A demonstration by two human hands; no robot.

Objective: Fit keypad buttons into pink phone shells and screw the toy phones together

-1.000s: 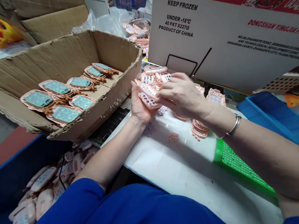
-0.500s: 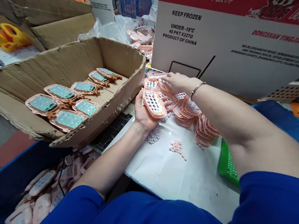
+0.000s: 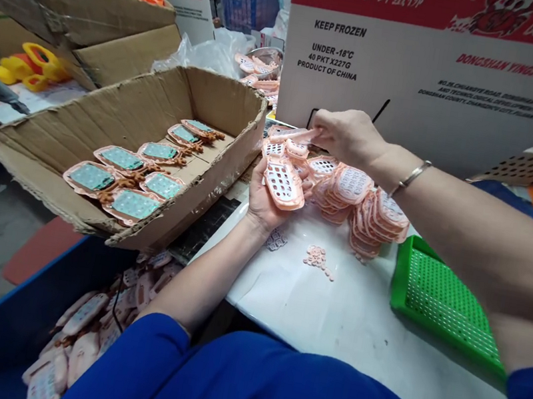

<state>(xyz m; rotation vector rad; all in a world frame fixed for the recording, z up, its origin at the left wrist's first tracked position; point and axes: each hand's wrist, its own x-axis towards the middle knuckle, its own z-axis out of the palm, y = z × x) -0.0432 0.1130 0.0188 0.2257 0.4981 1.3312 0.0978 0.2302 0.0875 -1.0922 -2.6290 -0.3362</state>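
My left hand (image 3: 261, 207), palm up, cradles a pink toy-phone shell (image 3: 283, 184) with rows of keypad holes. My right hand (image 3: 352, 135) is pinched on the end of another pink shell (image 3: 293, 134), seen nearly edge-on above the first. More shells lie just behind my left hand, partly hidden by the held ones. Right of them stand stacks of similar shells (image 3: 378, 224) on the white tabletop (image 3: 329, 317). A small heap of pink buttons (image 3: 318, 259) and a lacy keypad piece (image 3: 276, 240) lie nearer me.
A cardboard tray (image 3: 207, 193) at left holds several shells with green circuit boards and brown wires. Below it, a blue bin (image 3: 7, 334) contains pink phone bodies. A green perforated basket (image 3: 451, 310) sits at right; a large printed carton (image 3: 412, 108) stands behind the stacks.
My right hand has risen and moved right, pulling at the end of a shell. My left hand keeps its shell. The view has shifted, showing more of the green basket.
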